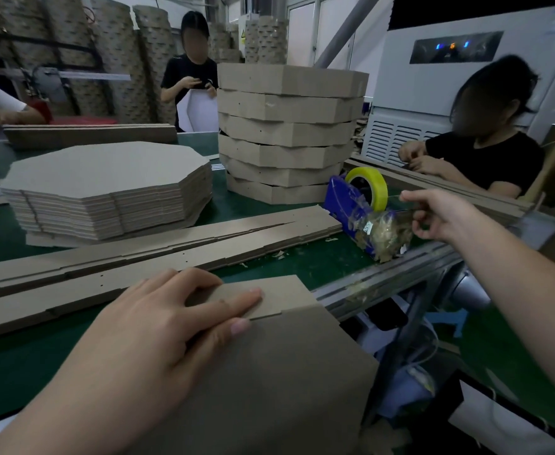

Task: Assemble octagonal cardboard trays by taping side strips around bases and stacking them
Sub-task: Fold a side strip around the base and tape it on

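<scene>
A brown cardboard tray point(279, 372) lies at the table's near edge, one side strip meeting another at a seam. My left hand point(171, 326) presses flat on that seam with straight fingers. My right hand point(440, 215) is out at the blue tape dispenser point(345, 208) and pinches the free end of clear tape point(397, 198) pulled from the yellow roll point(373, 183). Flat side strips point(158, 254) lie across the green table. A pile of flat octagonal bases point(105, 188) sits at the left. Behind the dispenser rises a stack of finished trays point(289, 136).
The table's metal rail point(400, 274) runs along the right edge. Across the table, a person in black point(486, 159) sits at the right, another in black point(190, 73) stands at the back, and an arm point(10, 113) shows at the far left. Tall cardboard stacks point(105, 44) line the back.
</scene>
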